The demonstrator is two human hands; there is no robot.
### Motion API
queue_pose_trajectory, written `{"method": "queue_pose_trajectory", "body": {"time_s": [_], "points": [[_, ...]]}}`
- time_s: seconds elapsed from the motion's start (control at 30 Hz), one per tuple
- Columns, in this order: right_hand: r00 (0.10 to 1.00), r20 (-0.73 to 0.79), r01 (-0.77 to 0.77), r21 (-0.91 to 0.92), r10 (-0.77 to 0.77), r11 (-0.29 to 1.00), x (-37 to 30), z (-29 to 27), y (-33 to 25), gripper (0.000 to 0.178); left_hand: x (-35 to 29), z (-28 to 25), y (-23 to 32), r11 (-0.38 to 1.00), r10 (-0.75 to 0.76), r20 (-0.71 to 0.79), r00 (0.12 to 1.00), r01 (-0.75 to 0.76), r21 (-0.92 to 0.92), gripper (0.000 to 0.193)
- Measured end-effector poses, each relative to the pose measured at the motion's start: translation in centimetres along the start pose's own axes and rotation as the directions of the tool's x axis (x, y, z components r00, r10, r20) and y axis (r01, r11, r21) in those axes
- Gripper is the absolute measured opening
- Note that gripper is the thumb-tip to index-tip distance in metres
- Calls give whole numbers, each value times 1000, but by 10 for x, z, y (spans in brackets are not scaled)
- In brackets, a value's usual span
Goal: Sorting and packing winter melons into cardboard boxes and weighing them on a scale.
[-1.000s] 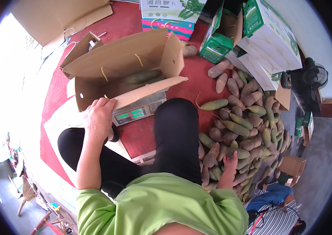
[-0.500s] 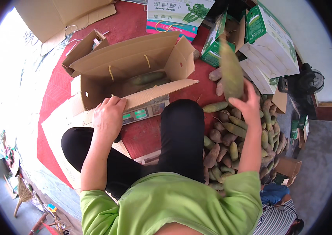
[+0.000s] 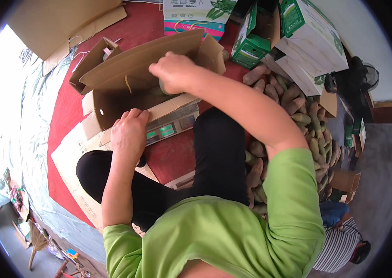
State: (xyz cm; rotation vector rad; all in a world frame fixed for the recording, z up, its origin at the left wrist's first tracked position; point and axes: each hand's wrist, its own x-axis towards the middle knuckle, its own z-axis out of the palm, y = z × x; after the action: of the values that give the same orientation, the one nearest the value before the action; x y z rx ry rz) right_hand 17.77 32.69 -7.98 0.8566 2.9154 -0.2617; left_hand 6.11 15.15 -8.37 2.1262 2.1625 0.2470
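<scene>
An open brown cardboard box (image 3: 126, 69) stands on a flat weighing scale (image 3: 168, 127) in front of my knees. My right hand (image 3: 175, 72) reaches over the box's near flap, its fingers closed on a long green-brown tuber (image 3: 162, 89) that dips into the box and is mostly hidden by the hand. My left hand (image 3: 129, 134) rests flat on the box's front flap, beside the scale's display. A big pile of similar tubers (image 3: 307, 120) lies on the red mat to my right.
Green-and-white printed cartons (image 3: 298, 28) stand behind the pile, and flattened cardboard (image 3: 48, 23) lies at the far left. A person in a striped shirt (image 3: 339, 245) sits at the lower right. A dark fan (image 3: 360, 74) stands at the right edge.
My right hand picked a tuber from the pile, lifted it and swung it left over the box. My left hand stayed on the box flap.
</scene>
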Motion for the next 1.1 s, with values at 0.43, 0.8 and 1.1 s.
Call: {"method": "queue_pose_trajectory", "body": {"time_s": [0.43, 0.8, 1.1], "points": [[994, -104, 12, 474, 42, 880, 20, 1, -55, 27, 2, 1, -1, 1000, -24, -16, 1000, 23, -20, 22], [543, -433, 2, 858, 719, 514, -197, 62, 74, 16, -1, 6, -11, 996, 46, -69, 997, -51, -71, 22], [232, -113, -859, 442, 966, 258, -393, 242, 156, 16, -1, 7, -10, 991, 32, -43, 999, -38, -129, 24]]}}
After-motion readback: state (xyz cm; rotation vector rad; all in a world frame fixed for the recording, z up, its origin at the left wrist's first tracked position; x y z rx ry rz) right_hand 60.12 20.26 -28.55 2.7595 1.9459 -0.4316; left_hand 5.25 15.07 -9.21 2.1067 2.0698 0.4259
